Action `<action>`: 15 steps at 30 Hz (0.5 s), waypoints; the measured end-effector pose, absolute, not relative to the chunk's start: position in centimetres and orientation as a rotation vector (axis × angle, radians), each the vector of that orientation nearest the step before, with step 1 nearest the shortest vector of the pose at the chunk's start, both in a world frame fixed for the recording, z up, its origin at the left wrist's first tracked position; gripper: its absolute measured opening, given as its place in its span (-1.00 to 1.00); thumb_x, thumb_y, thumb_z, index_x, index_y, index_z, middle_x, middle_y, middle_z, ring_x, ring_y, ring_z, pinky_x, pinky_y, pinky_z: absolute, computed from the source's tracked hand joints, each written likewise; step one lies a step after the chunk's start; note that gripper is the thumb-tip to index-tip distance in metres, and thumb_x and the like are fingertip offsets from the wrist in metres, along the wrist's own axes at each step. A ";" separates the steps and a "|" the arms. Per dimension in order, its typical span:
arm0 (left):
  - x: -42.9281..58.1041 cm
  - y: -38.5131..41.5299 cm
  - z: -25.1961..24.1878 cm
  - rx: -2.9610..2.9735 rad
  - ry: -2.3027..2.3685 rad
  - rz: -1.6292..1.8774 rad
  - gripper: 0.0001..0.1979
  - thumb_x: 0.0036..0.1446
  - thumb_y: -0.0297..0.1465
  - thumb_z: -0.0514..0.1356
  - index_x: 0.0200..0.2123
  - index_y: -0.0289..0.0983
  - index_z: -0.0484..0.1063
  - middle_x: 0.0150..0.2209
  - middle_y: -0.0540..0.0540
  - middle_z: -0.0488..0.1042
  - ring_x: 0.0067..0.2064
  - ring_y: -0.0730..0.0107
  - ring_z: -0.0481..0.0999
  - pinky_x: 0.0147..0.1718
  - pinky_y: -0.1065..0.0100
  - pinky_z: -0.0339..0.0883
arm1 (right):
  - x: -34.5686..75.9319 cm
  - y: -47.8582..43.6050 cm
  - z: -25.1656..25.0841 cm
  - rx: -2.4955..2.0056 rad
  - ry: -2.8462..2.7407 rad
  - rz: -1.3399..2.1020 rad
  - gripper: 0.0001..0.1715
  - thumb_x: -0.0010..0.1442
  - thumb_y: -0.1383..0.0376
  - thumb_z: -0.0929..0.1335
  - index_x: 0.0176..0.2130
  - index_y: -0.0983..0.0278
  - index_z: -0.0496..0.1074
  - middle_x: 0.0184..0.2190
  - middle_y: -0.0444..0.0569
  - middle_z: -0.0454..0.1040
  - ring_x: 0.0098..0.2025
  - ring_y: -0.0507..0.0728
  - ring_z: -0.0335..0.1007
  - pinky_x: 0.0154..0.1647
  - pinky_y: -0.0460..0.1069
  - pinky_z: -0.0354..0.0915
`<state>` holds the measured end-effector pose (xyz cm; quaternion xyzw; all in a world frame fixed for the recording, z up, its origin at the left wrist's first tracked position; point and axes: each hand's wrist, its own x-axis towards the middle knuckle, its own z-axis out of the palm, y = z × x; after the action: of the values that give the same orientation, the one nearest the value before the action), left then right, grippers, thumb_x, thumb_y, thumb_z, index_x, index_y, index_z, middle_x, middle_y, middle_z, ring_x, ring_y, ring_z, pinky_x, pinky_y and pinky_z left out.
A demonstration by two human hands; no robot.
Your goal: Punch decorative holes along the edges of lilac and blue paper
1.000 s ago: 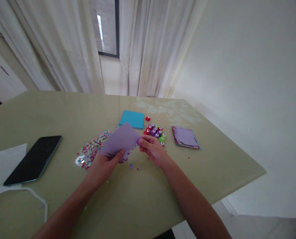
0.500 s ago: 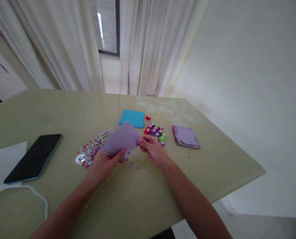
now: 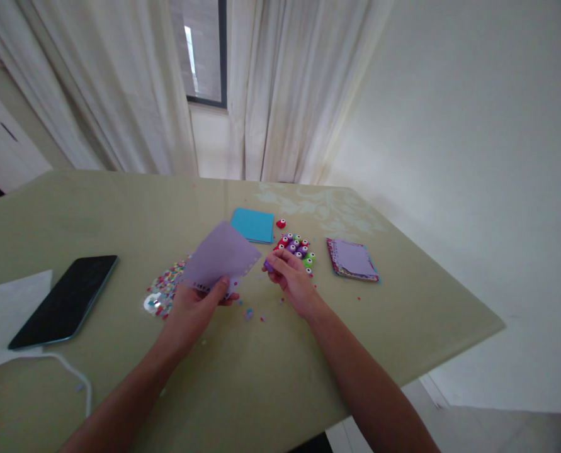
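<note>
Card (image 3: 221, 255) shifted left, edge in left hand (image 3: 194, 307)

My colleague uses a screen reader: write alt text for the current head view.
A left hand holds a purple sheet with holes along two edges; the right hand grips a small purple object. Nearby lie confetti, blue paper and colourful eyed pieces.

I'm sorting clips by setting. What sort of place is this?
Probably a room in a home: pale curtains hang on either side of a window, and a table holds a tablet and blue paper.
</note>
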<state>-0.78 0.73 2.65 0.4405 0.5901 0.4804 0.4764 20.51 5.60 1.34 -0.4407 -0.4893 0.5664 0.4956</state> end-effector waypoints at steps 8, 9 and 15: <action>-1.9 1.3 1.9 0.941 1.528 1.364 -0.69 0.02 -0.15 0.39 -0.26 -0.25 0.58 -0.37 -0.13 0.72 -0.41 0.14 0.71 -0.45 0.26 0.58 | 20.3 4.8 -0.1 -1.375 -2.038 0.672 -0.66 0.23 0.38 0.48 0.01 0.28 0.64 -0.13 0.04 0.57 -0.20 0.14 0.47 -0.04 0.06 0.36; -2.1 1.4 1.8 0.909 1.541 1.389 -0.69 0.03 -0.14 0.38 -0.26 -0.25 0.57 -0.38 -0.11 0.71 -0.43 0.17 0.70 -0.47 0.29 0.55 | 20.0 4.7 -0.4 -1.367 -2.058 0.666 -0.61 0.23 0.39 0.47 0.07 0.28 0.61 -0.09 0.05 0.57 -0.17 0.15 0.48 0.00 0.06 0.38; -2.5 1.8 1.1 0.812 1.540 1.456 -0.68 0.03 -0.13 0.38 -0.27 -0.25 0.56 -0.43 -0.05 0.67 -0.47 0.21 0.66 -0.49 0.31 0.50 | 18.2 4.5 -1.2 -1.239 -1.970 0.858 -0.55 0.29 0.34 0.48 0.15 0.28 0.47 -0.06 0.04 0.57 -0.19 0.13 0.55 -0.04 0.05 0.44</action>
<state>-2.51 1.79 1.12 0.3245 0.6150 0.5815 0.4223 18.23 4.51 -1.21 -0.4725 -0.7512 0.3271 0.3247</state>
